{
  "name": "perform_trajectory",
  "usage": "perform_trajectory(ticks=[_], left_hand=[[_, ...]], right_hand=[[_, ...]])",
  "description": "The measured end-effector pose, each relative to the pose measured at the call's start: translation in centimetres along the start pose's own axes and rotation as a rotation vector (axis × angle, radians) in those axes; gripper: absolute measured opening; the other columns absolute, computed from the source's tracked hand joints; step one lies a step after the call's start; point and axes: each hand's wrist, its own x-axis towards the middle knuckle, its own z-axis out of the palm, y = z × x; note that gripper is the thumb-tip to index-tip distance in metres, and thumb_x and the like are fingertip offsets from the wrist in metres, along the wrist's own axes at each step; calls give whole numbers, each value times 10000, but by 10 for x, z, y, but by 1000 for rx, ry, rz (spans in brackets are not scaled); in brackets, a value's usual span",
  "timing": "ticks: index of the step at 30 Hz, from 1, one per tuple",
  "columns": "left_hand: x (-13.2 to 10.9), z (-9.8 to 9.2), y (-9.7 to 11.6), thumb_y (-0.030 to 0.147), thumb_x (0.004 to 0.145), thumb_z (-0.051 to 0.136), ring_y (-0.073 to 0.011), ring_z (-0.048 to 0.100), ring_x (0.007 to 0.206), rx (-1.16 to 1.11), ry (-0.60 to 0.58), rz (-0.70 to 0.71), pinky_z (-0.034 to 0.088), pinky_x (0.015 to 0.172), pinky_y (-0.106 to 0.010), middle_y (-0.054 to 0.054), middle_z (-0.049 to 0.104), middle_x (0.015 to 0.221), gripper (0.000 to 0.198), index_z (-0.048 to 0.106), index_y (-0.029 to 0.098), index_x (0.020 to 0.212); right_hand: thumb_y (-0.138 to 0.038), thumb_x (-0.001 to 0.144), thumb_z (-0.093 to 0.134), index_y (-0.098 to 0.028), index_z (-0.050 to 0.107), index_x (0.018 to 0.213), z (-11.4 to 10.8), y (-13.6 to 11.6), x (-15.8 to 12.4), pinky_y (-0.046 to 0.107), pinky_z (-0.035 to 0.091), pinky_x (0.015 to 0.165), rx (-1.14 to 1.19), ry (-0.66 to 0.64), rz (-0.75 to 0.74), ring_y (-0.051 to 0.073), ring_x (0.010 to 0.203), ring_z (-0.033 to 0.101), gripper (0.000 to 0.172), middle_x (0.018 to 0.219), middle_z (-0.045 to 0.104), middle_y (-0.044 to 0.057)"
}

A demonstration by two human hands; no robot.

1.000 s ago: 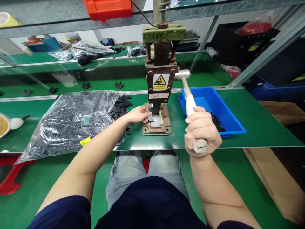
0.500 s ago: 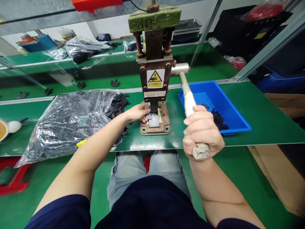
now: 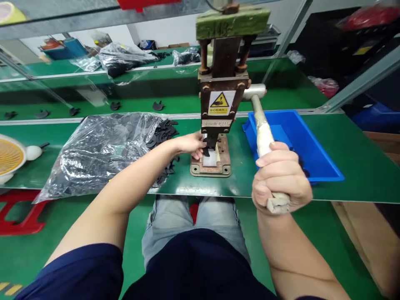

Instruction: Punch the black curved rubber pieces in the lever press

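Observation:
A hand press (image 3: 223, 79) with a green top block and a yellow warning label stands on the green bench in front of me. My left hand (image 3: 194, 145) reaches to the left side of its base, fingers pinching a small black curved piece (image 3: 206, 152) under the ram, over a pale plate (image 3: 210, 158). The fingertips are partly hidden behind the ram. My right hand (image 3: 283, 177) is wrapped round the press lever (image 3: 261, 125), which is bound in pale tape and points down toward me.
Left of the press lies a clear plastic bag (image 3: 106, 150) spilling black curved pieces (image 3: 164, 133). At the right is a blue bin (image 3: 318, 146) with black pieces in it. A white and yellow basket (image 3: 12, 154) sits far left. Several black pieces (image 3: 158, 106) rest on the ledge behind.
The view has shifted, so the press and bench items sit farther right in the picture. The black piece in my left hand has turned and now shows darker. My right hand keeps its hold on the lever.

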Motion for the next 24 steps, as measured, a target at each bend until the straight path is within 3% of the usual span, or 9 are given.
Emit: perform_trajectory(ticks=[3, 6, 9, 11, 14, 19, 22, 24], left_hand=[[-22, -31, -9, 384, 1015, 710, -173, 776, 835, 95, 89, 172, 638, 789, -322, -88, 769, 1017, 212, 664, 195, 1101], [-45, -65, -31, 358, 983, 696, -215, 749, 1024, 562, 241, 218, 605, 960, -366, -90, 766, 1158, 289, 721, 202, 1225], [-59, -87, -56, 362, 882, 763, -299, 659, 1281, 1052, 210, 154, 500, 1157, -400, -107, 709, 1353, 447, 760, 226, 1308], [-60, -91, -68, 387, 851, 785, -328, 589, 1374, 1224, 172, 110, 438, 1219, -409, -113, 657, 1435, 550, 746, 257, 1384], [-55, -87, -72, 387, 841, 791, -345, 554, 1383, 1328, 158, 74, 425, 1210, -420, -120, 619, 1454, 566, 746, 284, 1395], [-46, -85, -57, 352, 795, 825, -348, 573, 1317, 1392, 119, 105, 463, 1115, -416, -124, 666, 1339, 399, 783, 257, 1180], [-50, -91, -47, 395, 865, 772, -306, 654, 1169, 1268, 117, 154, 494, 975, -361, -92, 742, 1160, 248, 744, 232, 1051], [-55, -92, -43, 409, 921, 725, -257, 698, 991, 1119, 178, 171, 491, 840, -324, -64, 767, 1039, 209, 687, 227, 1017]], right_hand=[[-316, 867, 767, -255, 546, 690, 2, 3, 3, 537, 578, 1068, 96, 41, -125, 159, 832, 707, 290, 687, 638, -60], [-297, 857, 763, -246, 529, 675, 6, 4, 4, 536, 576, 1054, 110, 79, -106, 157, 818, 705, 300, 674, 629, -60], [-309, 846, 772, -247, 506, 665, 10, 4, 3, 538, 588, 1026, 107, 123, -105, 155, 788, 700, 328, 647, 606, -69], [-316, 846, 780, -244, 501, 667, 11, 5, 3, 541, 589, 1029, 102, 126, -109, 152, 789, 706, 340, 649, 605, -72], [-317, 863, 776, -237, 507, 675, 10, 6, 4, 537, 583, 1040, 95, 115, -125, 145, 805, 710, 339, 658, 610, -65], [-364, 896, 764, -247, 505, 685, 10, 3, 4, 545, 602, 1027, 52, 111, -109, 145, 779, 697, 354, 653, 594, -71], [-410, 925, 746, -253, 502, 691, 10, -1, 4, 548, 603, 1044, 28, 108, -72, 143, 789, 697, 373, 666, 595, -74], [-419, 935, 742, -252, 499, 696, 10, -2, 4, 545, 599, 1056, 24, 97, -71, 139, 798, 697, 380, 672, 591, -73]])
